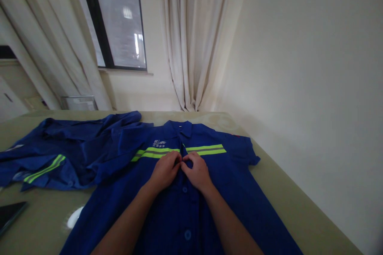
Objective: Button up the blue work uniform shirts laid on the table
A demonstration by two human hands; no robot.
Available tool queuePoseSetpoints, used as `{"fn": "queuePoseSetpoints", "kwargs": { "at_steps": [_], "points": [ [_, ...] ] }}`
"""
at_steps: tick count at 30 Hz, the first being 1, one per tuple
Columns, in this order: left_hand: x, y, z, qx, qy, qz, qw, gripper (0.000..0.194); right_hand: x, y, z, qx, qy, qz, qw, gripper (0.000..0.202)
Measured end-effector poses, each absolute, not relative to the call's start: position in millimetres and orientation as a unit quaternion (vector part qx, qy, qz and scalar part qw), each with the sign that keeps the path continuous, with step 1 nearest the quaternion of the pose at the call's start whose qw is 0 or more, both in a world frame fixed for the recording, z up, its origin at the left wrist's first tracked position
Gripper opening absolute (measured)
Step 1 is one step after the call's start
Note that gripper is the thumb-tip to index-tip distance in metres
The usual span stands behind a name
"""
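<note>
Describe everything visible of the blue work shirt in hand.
The blue work shirt looks like woven cloth. It lies front up on the table, collar away from the person, lower end out of view. A yellow-green band with a grey centre crosses the chest; a white logo sits above it at picture left. Two blue buttons show down the front. The left hand and right hand hold the front opening in a pinching grip; another blue garment meets it at picture left.
</note>
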State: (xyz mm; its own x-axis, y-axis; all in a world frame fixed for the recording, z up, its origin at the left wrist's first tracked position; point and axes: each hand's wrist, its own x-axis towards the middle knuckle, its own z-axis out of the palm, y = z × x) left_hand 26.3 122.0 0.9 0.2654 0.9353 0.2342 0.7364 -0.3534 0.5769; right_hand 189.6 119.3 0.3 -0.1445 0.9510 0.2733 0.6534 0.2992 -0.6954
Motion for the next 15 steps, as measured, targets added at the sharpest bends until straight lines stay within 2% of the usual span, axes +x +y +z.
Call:
{"fn": "queuePoseSetpoints", "kwargs": {
  "at_steps": [6,8,15],
  "points": [
    [27.0,121.7,-2.3,0.768,0.538,0.298,0.179,0.003,192.3,121.4,-2.7,-0.515,-0.702,0.228,0.436,0.011],
    [27.7,120.9,-0.7,0.769,0.537,0.295,0.183,0.005,192.1,122.1,-3.6,-0.518,-0.687,0.231,0.454,0.013],
    [25.7,120.4,1.1,0.762,0.531,0.316,0.196,0.004,195.9,123.5,-3.7,-0.477,-0.726,0.255,0.425,0.016]
  ]
}}
